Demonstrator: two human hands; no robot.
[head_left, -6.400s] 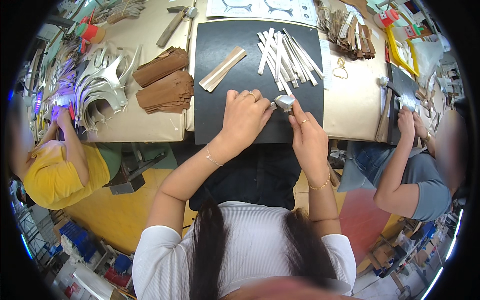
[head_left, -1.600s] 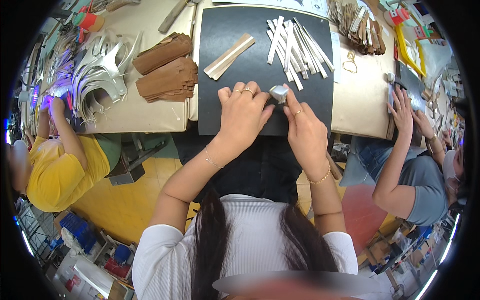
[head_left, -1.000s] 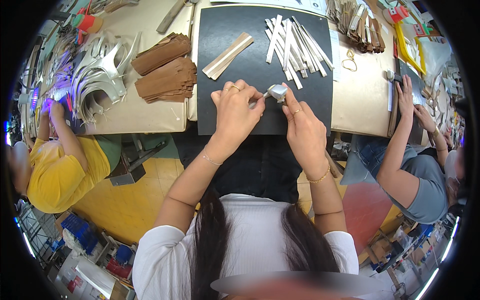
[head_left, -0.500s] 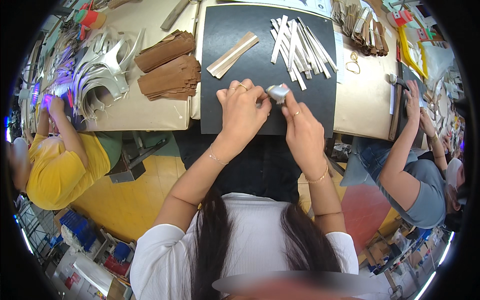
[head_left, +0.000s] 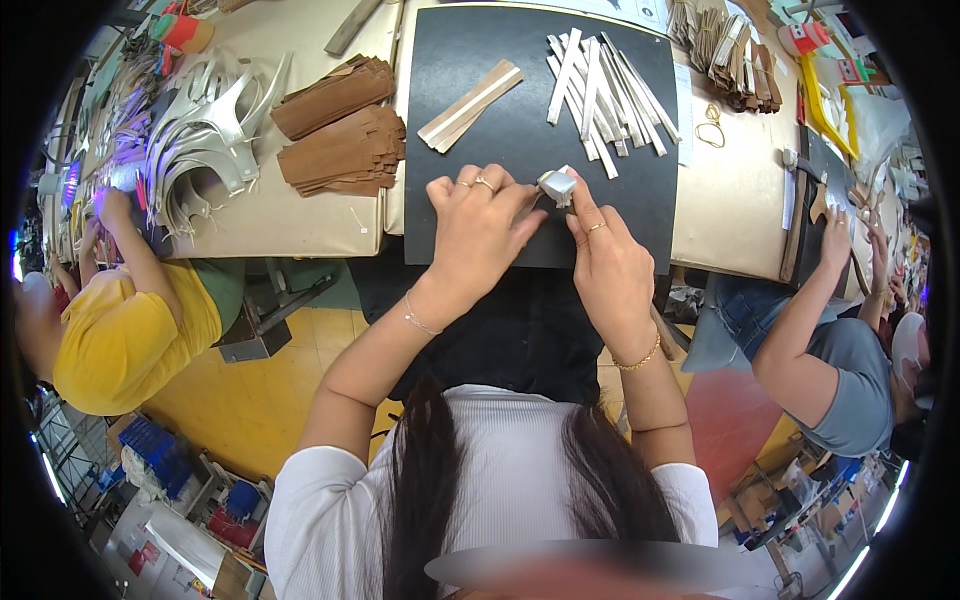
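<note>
A short, shiny silver-white piece (head_left: 558,186), bent or folded like one of the strips, is between my hands above the black mat (head_left: 470,40). My left hand (head_left: 483,225) pinches its left end, fingers curled and thumb pressed in. My right hand (head_left: 612,262) has its index finger and thumb at the right end. The fingers hide much of the piece. Beyond my right hand lies a loose pile of silver-white strips (head_left: 600,95). Beyond my left hand, tan strips with a white band (head_left: 470,105) lie crossed on the mat.
Brown cut pieces (head_left: 340,150) are stacked left of the mat, with silver curved cutouts (head_left: 215,130) farther left. Bundled strips (head_left: 735,60) and a rubber band (head_left: 711,127) lie at the right. A person in yellow (head_left: 140,340) sits left, another in grey-blue (head_left: 850,400) right.
The silver piece has turned slightly, and more of its face shows. My left fingers have shifted on it and spread a little. The right-hand co-worker's hands have moved lower.
</note>
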